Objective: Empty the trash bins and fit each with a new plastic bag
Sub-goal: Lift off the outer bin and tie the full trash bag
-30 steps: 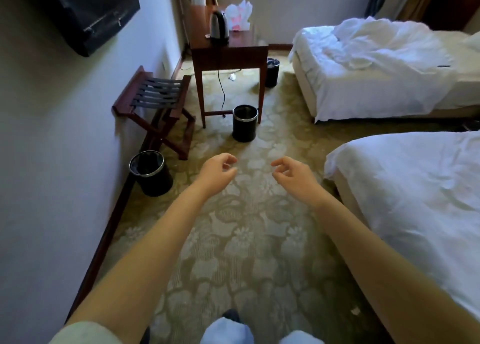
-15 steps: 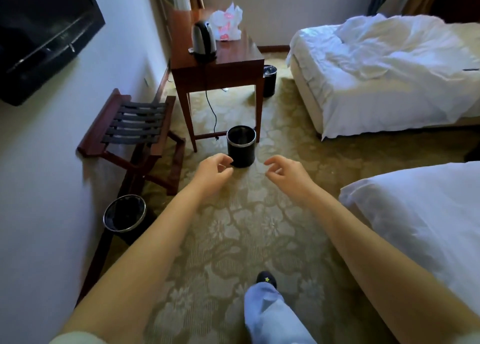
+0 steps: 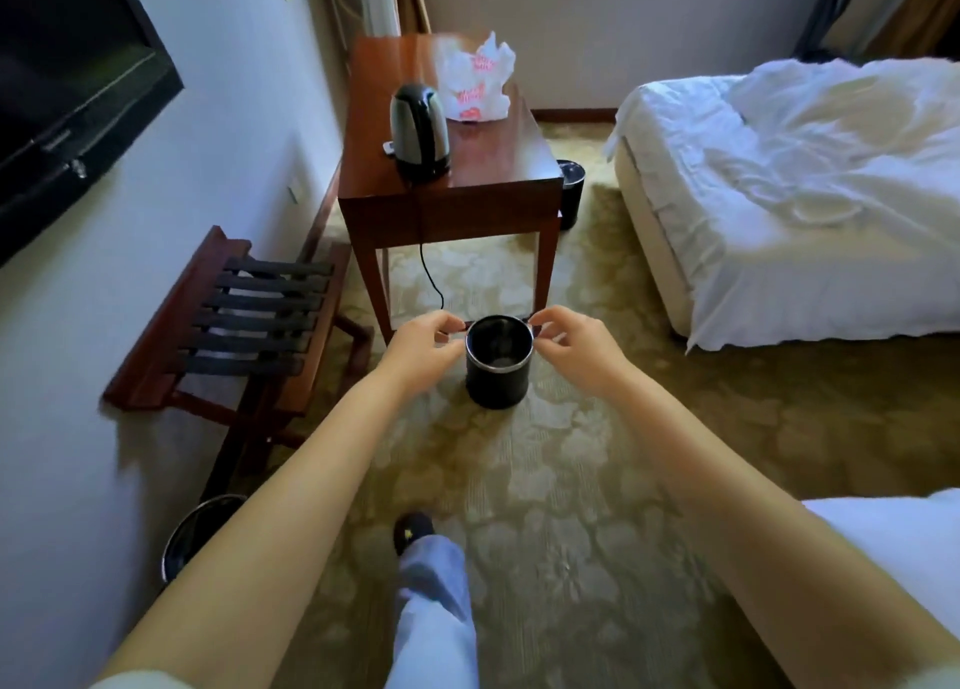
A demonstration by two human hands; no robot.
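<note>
A black trash bin (image 3: 497,376) with a metal rim stands upright on the carpet in front of the wooden table (image 3: 498,189); its inside looks dark and bare. My left hand (image 3: 427,346) and right hand (image 3: 567,344) reach forward and appear on either side of its rim, fingers loosely curled, with nothing visible in them. A second black bin (image 3: 572,189) stands behind the table's right leg. A third bin (image 3: 189,537) is by the wall at lower left, partly hidden by my left arm. A white plastic bag with red print (image 3: 480,82) lies on the table.
A kettle (image 3: 418,132) sits on the table, its cord hanging to the floor. A folding luggage rack (image 3: 249,314) stands along the left wall under a wall-mounted TV (image 3: 62,101). An unmade bed (image 3: 810,179) is at right, another bed corner (image 3: 893,548) at lower right. My foot (image 3: 413,530) steps forward.
I have walked toward the table. The middle bin is now close, and my hands have come to either side of its rim. The bin by the wall has slid to lower left.
</note>
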